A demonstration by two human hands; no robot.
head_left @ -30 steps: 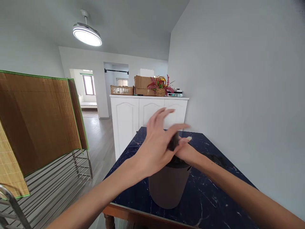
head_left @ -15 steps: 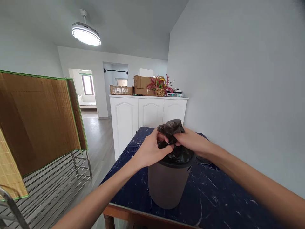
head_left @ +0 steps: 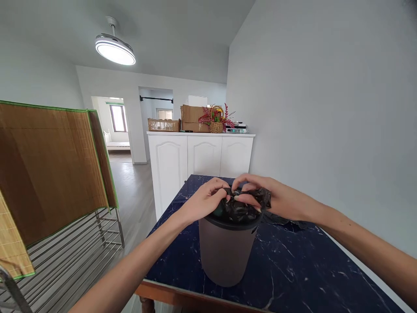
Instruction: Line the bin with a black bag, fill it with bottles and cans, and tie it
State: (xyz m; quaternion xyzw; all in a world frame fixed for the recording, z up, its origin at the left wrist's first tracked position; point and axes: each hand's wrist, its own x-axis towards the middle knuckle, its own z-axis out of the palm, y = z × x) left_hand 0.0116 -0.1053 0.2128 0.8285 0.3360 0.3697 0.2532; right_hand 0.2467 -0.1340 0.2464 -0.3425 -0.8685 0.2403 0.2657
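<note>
A grey-brown bin (head_left: 224,254) with a black rim stands upright on a dark blue marble-patterned table (head_left: 293,269). Black plastic bag (head_left: 243,212) fills its opening, and a gathered part of it rises above the rim. My left hand (head_left: 211,198) pinches the bag at the left of the opening. From the right, my right hand (head_left: 265,195) grips the bunched bag, part of which sticks out over its fingers. The fingertips of both hands are close together. More black plastic lies on the table behind the bin, partly hidden by my right forearm.
Behind the table stands a white cabinet (head_left: 204,158) bearing cardboard boxes (head_left: 195,118) and a flower basket (head_left: 216,126). At the left is a metal rack (head_left: 107,230) with a brown bamboo mat (head_left: 55,169). A grey wall (head_left: 319,108) runs along the right.
Both hands have lowered toward the bin's opening. The bunched bag top has gone down and to the right, now lying across my right hand's fingers. The view has shifted slightly.
</note>
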